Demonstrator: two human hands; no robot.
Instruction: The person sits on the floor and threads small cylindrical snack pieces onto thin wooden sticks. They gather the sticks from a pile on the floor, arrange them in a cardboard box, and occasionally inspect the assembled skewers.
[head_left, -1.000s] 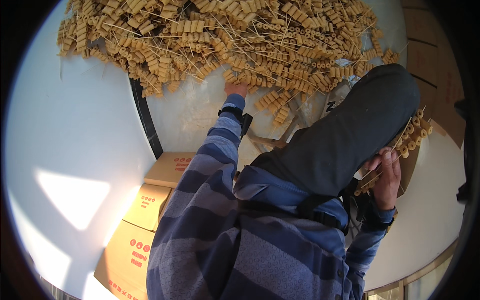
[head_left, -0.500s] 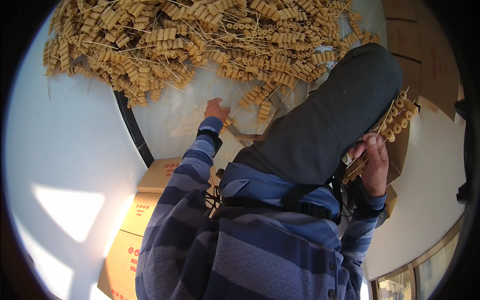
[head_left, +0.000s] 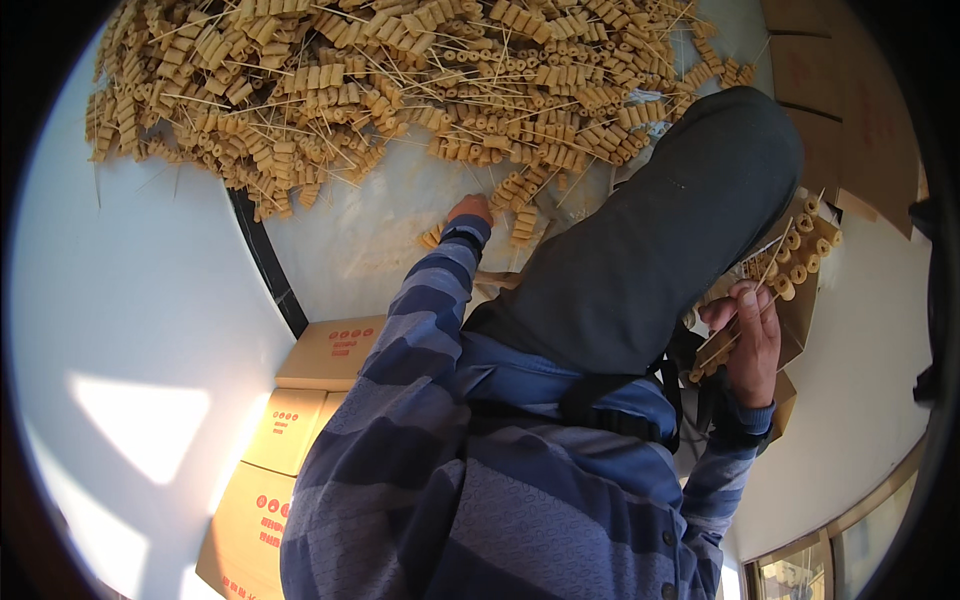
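Observation:
A large heap of skewers (head_left: 400, 80), thin sticks threaded with short tan hollow rolls, covers the far side of a pale table (head_left: 340, 225). My left hand (head_left: 472, 208) is at the near edge of the heap, beside a few loose skewers (head_left: 523, 224). Its fingers point away and are mostly hidden behind the wrist. Over on the right, past my knee, my right hand (head_left: 755, 335) is closed around the sticks of several skewers. Their rolls (head_left: 800, 255) fan out above the hand, with open ends showing.
Cardboard boxes (head_left: 330, 352) are stacked at the left below the table. More cartons (head_left: 850, 110) stand at the upper right, and an open carton (head_left: 800, 315) is beside my right hand. My dark-trousered leg (head_left: 640, 240) lies between my hands.
My left hand has moved right and slightly forward along the table, toward the loose skewers. The right hand keeps its hold on its skewers, shifting only slightly.

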